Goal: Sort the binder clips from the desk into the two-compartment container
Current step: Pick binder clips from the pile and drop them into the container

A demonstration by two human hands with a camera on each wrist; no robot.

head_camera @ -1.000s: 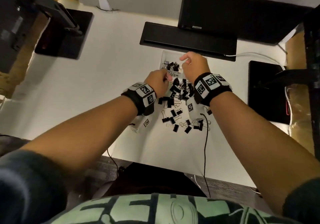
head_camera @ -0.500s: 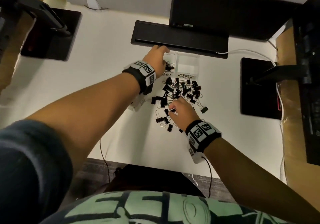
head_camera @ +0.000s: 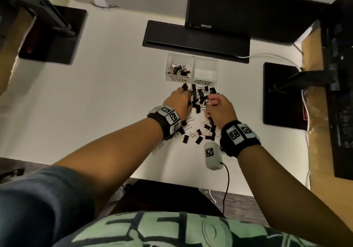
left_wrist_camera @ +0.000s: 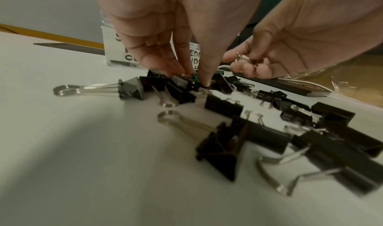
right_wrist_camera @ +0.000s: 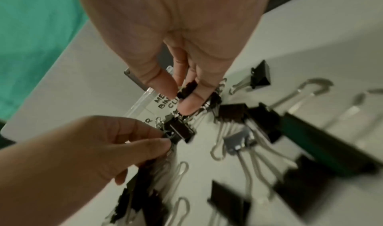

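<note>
With my right grip (right_wrist_camera: 184, 96) pinching a small clip (right_wrist_camera: 187, 88) and my left grip (left_wrist_camera: 186, 75) closing on another in the bench (head_camera: 114, 93) pile (head_camera: 198, 97), I'd lift each singly, dropping them into the container (head_camera: 192, 70)'s small compartment.

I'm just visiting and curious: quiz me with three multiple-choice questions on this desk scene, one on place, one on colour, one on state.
1. Where do the sorted clips lie?
A. compartment labelled SMALL
B. compartment labelled MEDIUM
C. both

2. What colour are the clip bodies in the loose pile?
A. red
B. black
C. white

3. What is the right hand doing?
A. lying flat
B. pinching a small clip
C. gripping the container

Answers: 1 A, the head view shows clips only in the left compartment of the container. 2 B, the bodies are black with metal handles. 3 B, its fingers pinch a small clip.
</note>
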